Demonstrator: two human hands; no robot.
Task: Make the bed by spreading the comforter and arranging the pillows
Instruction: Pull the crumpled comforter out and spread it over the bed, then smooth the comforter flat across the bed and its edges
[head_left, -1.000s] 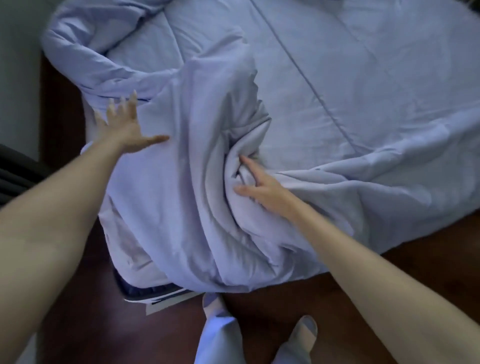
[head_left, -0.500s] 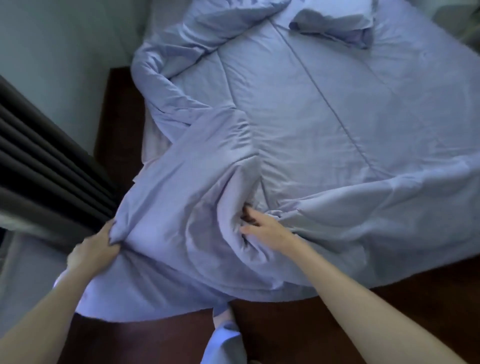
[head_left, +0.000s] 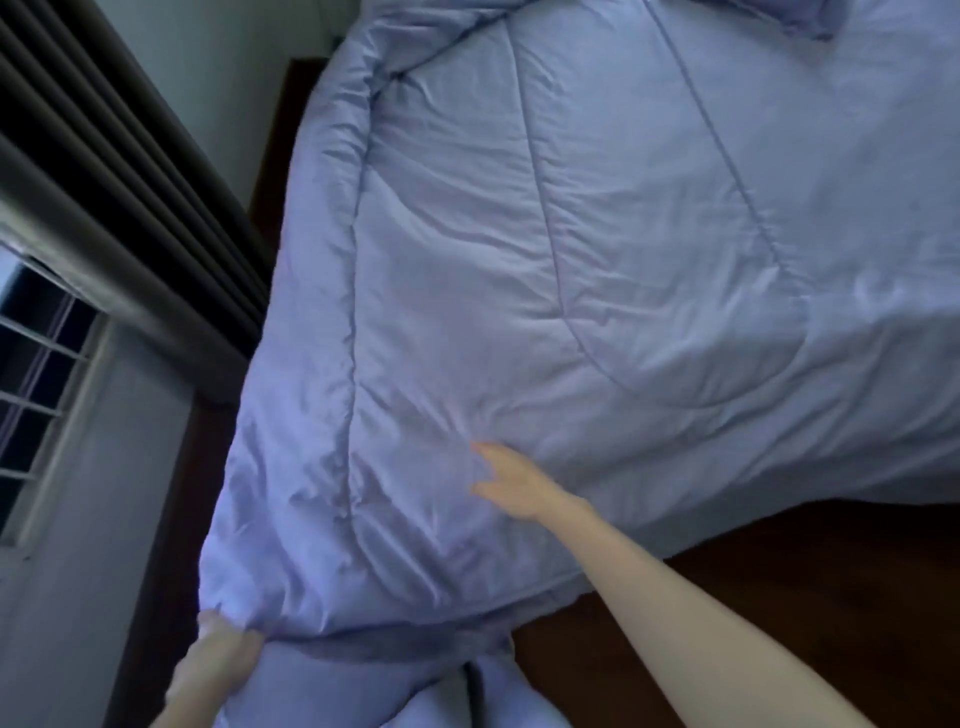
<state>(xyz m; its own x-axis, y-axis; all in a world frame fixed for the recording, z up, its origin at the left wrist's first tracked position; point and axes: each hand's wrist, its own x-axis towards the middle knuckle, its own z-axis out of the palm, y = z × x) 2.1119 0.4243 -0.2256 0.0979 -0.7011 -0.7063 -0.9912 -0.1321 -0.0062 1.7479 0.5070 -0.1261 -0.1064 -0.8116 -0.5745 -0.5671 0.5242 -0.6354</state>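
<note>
A pale blue quilted comforter (head_left: 597, 270) lies spread out and lightly wrinkled, its near-left corner bunched, its near edge hanging down.

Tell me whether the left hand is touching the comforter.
Touching. The head view shows the left hand gripping the comforter at its near corner, with the fabric bunched where the fingers close on it.

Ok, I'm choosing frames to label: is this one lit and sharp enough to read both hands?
Head view: dim, bluish light, no glare; the right hand on the comforter is motion-blurred, its fingers unreadable; the left hand gripping the comforter's near corner is soft but legible; the wide angle bends the curtain.
</note>
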